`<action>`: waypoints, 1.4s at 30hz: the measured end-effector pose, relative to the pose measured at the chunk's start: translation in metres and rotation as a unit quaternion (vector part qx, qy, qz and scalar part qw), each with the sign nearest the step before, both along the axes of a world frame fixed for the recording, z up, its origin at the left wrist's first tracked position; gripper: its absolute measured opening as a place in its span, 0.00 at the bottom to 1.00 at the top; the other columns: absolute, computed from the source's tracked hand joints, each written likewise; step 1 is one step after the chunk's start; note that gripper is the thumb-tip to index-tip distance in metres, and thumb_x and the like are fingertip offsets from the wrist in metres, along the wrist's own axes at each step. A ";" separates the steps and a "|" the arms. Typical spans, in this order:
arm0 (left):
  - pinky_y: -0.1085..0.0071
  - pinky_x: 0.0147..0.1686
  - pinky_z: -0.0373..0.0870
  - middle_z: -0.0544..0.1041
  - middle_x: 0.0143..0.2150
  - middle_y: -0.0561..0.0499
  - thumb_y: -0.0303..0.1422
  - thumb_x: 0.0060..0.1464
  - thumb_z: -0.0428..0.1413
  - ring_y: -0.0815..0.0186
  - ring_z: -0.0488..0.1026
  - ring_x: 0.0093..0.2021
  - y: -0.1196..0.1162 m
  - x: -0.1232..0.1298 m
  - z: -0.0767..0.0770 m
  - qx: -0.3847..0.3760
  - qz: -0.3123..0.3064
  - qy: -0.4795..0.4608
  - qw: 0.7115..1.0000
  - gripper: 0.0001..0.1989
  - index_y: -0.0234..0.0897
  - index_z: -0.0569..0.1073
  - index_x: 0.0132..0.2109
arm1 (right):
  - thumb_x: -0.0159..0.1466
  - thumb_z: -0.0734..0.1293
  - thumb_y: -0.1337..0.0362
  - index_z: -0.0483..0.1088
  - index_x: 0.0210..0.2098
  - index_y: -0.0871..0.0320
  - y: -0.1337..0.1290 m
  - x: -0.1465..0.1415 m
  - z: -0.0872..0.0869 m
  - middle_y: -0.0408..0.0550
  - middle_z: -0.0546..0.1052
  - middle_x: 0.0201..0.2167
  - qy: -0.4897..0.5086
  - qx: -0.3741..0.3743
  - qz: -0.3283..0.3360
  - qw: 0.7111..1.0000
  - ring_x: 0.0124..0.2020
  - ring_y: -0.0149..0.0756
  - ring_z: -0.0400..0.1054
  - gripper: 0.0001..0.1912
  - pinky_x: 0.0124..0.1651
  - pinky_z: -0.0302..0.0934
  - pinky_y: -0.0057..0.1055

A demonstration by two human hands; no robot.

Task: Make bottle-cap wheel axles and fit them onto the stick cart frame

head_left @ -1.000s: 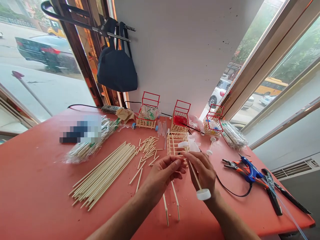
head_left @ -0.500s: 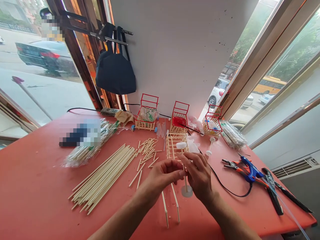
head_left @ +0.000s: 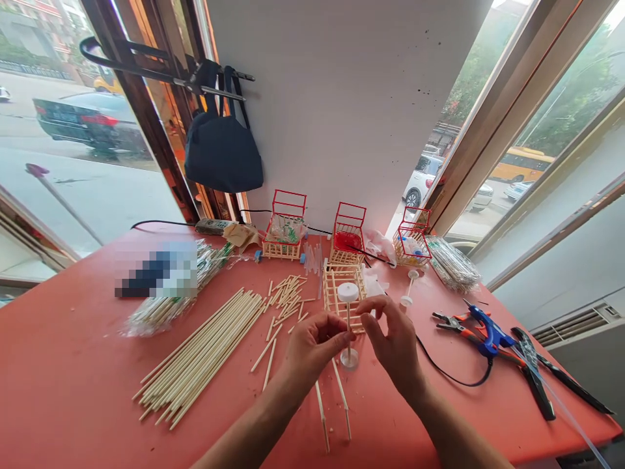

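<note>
My left hand (head_left: 312,345) pinches a thin wooden stick with a white round cap on each end (head_left: 348,322); it stands upright, its lower cap close to the red table (head_left: 73,365). Just right of the stick, my right hand (head_left: 393,342) is not touching it, its fingers apart and curled. Under my hands two long sticks (head_left: 334,404) lie side by side. A ladder-like frame of sticks (head_left: 334,290) lies just behind the upper cap.
A bundle of long skewers (head_left: 205,352) and short cut sticks (head_left: 288,299) lie to the left. Three small stick baskets with red frames (head_left: 347,238) stand at the back. A blue glue gun (head_left: 488,332), pliers (head_left: 454,322) and black cutters (head_left: 537,381) lie right. A second capped stick (head_left: 407,286) lies behind.
The capped stick went from tilted in my right hand to upright in my left hand's pinch. My right hand let go of it and opened.
</note>
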State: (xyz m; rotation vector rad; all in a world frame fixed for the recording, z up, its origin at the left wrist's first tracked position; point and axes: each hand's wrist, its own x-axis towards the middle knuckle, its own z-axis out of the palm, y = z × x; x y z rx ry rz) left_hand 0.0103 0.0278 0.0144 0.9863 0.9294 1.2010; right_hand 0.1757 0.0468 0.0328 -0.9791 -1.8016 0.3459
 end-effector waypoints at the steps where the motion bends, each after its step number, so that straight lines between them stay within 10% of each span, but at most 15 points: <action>1: 0.69 0.33 0.70 0.82 0.29 0.49 0.44 0.44 0.72 0.62 0.78 0.32 0.000 0.001 -0.002 0.002 0.000 -0.001 1.000 0.17 0.36 0.77 0.31 | 0.70 0.65 0.61 0.72 0.37 0.54 0.000 -0.001 0.001 0.46 0.78 0.32 0.011 -0.040 0.011 0.999 0.33 0.37 0.72 0.07 0.36 0.65 0.32; 7: 0.68 0.34 0.71 0.80 0.29 0.50 0.42 0.45 0.71 0.61 0.78 0.32 -0.002 0.010 -0.007 0.011 -0.017 0.007 1.000 0.17 0.36 0.76 0.31 | 0.67 0.67 0.60 0.76 0.36 0.56 -0.002 -0.006 -0.001 0.44 0.79 0.29 0.059 -0.157 0.056 0.984 0.29 0.34 0.70 0.08 0.33 0.64 0.30; 19: 0.63 0.50 0.74 0.80 0.55 0.41 0.41 0.51 0.70 0.55 0.77 0.50 -0.003 -0.010 0.006 0.117 0.070 0.045 0.990 0.25 0.40 0.78 0.55 | 0.68 0.69 0.57 0.81 0.37 0.56 -0.006 -0.013 -0.001 0.44 0.81 0.28 0.050 -0.149 0.063 0.986 0.27 0.33 0.69 0.10 0.31 0.62 0.28; 42: 0.64 0.49 0.75 0.84 0.47 0.47 0.33 0.46 0.72 0.59 0.79 0.44 -0.006 -0.006 0.006 0.092 0.083 -0.021 0.992 0.19 0.41 0.83 0.47 | 0.69 0.68 0.58 0.79 0.37 0.57 -0.009 -0.017 -0.006 0.43 0.80 0.29 0.035 -0.158 0.091 0.983 0.26 0.31 0.66 0.10 0.31 0.59 0.27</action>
